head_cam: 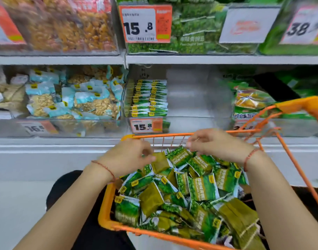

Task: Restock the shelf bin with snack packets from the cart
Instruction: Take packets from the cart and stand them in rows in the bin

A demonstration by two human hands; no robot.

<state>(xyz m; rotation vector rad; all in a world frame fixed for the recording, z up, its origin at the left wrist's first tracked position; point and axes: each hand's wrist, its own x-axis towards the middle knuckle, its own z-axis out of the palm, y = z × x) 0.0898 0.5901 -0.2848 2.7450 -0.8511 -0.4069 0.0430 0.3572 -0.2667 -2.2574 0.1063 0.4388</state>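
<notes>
Item: snack packets [202, 191], green, loose heap in orange cart [107, 210]. Count: too many and too overlapped to number; dozens by estimate.

Left hand [129, 157]: fingers curled, apparently pinching the top edge of one olive-backed packet [159, 162] at the far end of the heap. Contact blurred; pinch judged, not certain.

Right hand [214, 143]: fingers curled downward over a green-faced packet [180, 156] just below the fingertips. Holding or only touching: cannot tell.

Destination: clear shelf bin [190, 105], directly beyond and above both hands, past the cart's far rim. Price tag [146, 125] reading 15.8 on the bin front. One row of stood-up packets [149, 98] filed against the wall lying up-left of the grips; remainder of bin, beyond the right hand, bare.

Key relation: olive-backed packet hanging from the left grip, long axis running down and toward the wearer; filed row edge-on, stacked front to back. Left hand nearer the filed row; right hand nearer the bare part.

Judged step: gathering packets for transfer. Bin far from full.

Counts: hands, two; carts, one; target bins, one.
</notes>
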